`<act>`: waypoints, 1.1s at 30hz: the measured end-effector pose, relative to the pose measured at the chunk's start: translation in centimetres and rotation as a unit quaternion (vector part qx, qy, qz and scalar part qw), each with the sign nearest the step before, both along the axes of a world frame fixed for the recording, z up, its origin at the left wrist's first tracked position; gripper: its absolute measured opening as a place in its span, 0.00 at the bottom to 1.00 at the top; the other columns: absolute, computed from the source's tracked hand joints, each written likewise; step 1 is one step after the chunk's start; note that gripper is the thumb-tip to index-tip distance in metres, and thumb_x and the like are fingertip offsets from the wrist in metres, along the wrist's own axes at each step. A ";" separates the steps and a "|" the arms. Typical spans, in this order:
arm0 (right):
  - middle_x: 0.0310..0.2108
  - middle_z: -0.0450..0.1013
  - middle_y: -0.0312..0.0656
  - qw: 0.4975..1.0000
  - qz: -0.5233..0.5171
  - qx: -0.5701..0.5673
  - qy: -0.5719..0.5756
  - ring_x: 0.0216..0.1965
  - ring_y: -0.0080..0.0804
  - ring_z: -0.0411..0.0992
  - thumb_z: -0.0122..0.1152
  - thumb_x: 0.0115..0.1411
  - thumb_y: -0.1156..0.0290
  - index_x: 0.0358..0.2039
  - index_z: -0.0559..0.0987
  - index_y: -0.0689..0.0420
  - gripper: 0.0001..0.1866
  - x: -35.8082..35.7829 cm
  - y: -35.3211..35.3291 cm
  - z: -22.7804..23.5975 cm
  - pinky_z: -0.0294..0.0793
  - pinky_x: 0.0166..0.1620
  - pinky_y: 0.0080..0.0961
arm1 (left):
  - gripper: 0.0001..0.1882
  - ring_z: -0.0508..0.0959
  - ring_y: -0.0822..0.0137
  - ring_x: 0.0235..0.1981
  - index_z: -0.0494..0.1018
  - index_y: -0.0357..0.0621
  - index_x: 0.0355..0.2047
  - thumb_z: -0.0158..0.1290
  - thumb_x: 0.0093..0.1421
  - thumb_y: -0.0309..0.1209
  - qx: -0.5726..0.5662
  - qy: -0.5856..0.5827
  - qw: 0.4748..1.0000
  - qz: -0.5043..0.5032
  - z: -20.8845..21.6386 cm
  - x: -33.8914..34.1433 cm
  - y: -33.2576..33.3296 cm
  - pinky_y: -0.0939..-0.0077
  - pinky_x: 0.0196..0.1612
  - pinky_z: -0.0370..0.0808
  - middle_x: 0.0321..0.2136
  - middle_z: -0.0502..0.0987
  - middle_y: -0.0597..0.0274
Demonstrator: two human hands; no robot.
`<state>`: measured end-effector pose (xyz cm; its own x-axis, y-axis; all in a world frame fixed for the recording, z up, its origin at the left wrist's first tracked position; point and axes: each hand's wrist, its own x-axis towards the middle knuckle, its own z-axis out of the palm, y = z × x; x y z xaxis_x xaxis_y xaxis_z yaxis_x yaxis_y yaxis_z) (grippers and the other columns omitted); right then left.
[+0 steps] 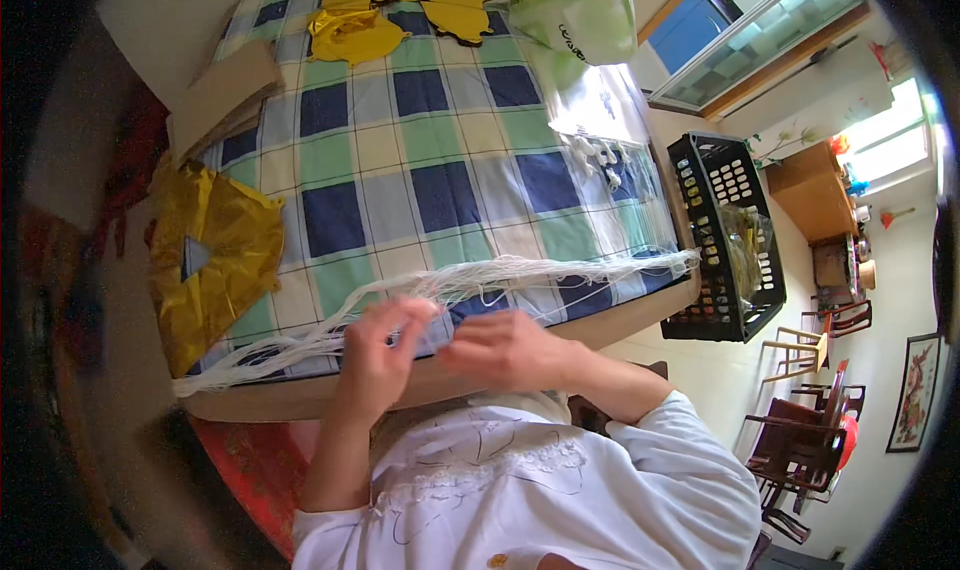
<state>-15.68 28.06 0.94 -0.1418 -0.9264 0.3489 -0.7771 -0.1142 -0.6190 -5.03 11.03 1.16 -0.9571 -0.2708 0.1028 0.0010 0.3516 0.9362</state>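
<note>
A long bundle of white string (pixel 500 272) stretches across the near edge of a table covered in checked cloth. My left hand (pixel 378 355) is over the table's front edge, just in front of the string, with its fingers curled and thumb close to the fingertips. Beside it on the right, my right hand (pixel 508 352) has its fingers bent together and is smeared by motion. The two hands are a short way apart. Anything thin between their fingers is too blurred to make out.
Gold foil pieces lie at the left (pixel 235 245) and far side (pixel 360 35). Cardboard (pixel 225 95) rests at the far left. A green-white plastic bag (pixel 575 15) and small white pieces (pixel 598 157) are at the far right. A black crate (pixel 735 240) adjoins the table's right edge.
</note>
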 end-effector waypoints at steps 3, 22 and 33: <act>0.24 0.67 0.40 0.998 -0.045 -0.009 0.038 0.24 0.40 0.69 0.60 0.46 0.72 0.38 0.72 0.58 0.16 -1.3 0.3 3.2 0.68 0.26 0.33 | 0.04 0.77 0.67 0.35 0.71 0.34 0.32 0.48 0.61 0.22 0.203 -0.007 0.962 -0.183 2.1 1.9 0.2 0.77 0.40 0.72 0.30 0.76 0.57; 0.21 0.65 0.39 0.996 -0.037 -0.075 0.043 0.21 0.36 0.67 0.60 0.49 0.76 0.32 0.72 0.59 0.09 0.2 -1.0 2.4 0.66 0.21 0.32 | 0.03 0.77 0.65 0.33 0.72 0.36 0.33 0.49 0.60 0.23 0.207 0.076 0.968 -0.119 3.0 2.0 0.2 0.74 0.39 0.72 0.31 0.78 0.56; 0.24 0.70 0.41 0.999 0.023 -0.004 0.026 0.22 0.38 0.70 0.60 0.45 0.79 0.32 0.74 0.58 0.11 1.3 -0.5 1.7 0.69 0.24 0.30 | 0.06 0.75 0.57 0.30 0.74 0.38 0.32 0.54 0.53 0.21 0.017 0.125 0.992 -0.002 1.9 1.2 -0.1 0.71 0.36 0.70 0.29 0.76 0.55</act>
<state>-14.43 27.60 2.64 -0.0804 -0.9288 0.3617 -0.8020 -0.1552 -0.5768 -3.86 10.97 3.04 -0.9035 -0.2754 0.3285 0.2366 0.3187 0.9179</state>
